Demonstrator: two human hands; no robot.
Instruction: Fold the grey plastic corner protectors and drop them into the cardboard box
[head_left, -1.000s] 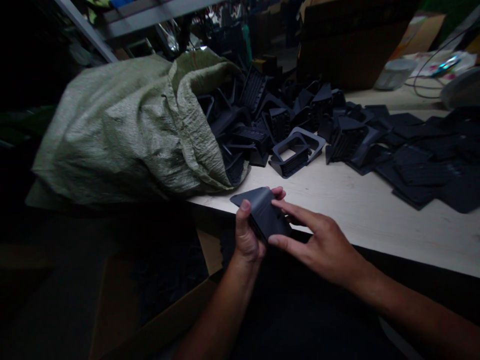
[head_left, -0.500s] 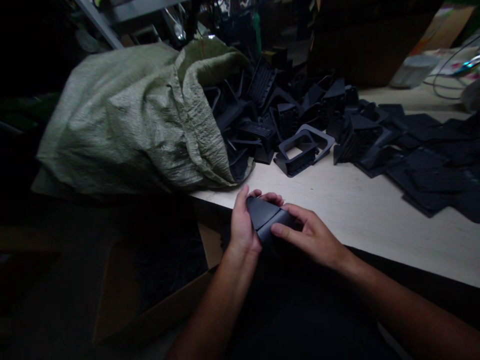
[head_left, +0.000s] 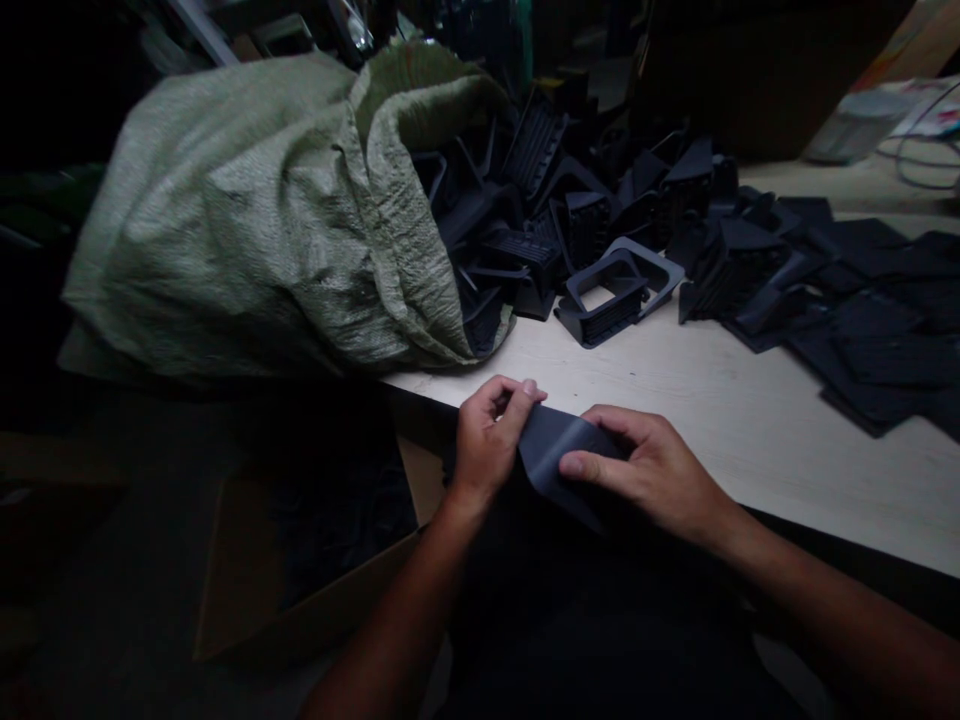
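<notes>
Between my hands, just off the table's front edge, is a dark grey plastic part (head_left: 559,445) with a smooth bent face. My left hand (head_left: 491,430) pinches its upper left corner between thumb and fingers. My right hand (head_left: 645,465) grips the right side, the thumb lying across the near face and the fingers behind it. The part's underside is lost in shadow. Beyond my hands, a black frame-shaped part (head_left: 604,310) with a square opening rests on the table (head_left: 720,400).
A green woven sack (head_left: 262,220) lies on its side at the left, its mouth spilling black plastic parts (head_left: 577,220). Flat black pieces (head_left: 885,320) lie heaped at the right. Below the table edge stands an open cardboard box (head_left: 315,620) with dark contents. A large box (head_left: 765,80) stands behind.
The grey part has been turned, so a smooth bent face now shows instead of the seamed side. My left hand has shifted from cradling its side to pinching a corner.
</notes>
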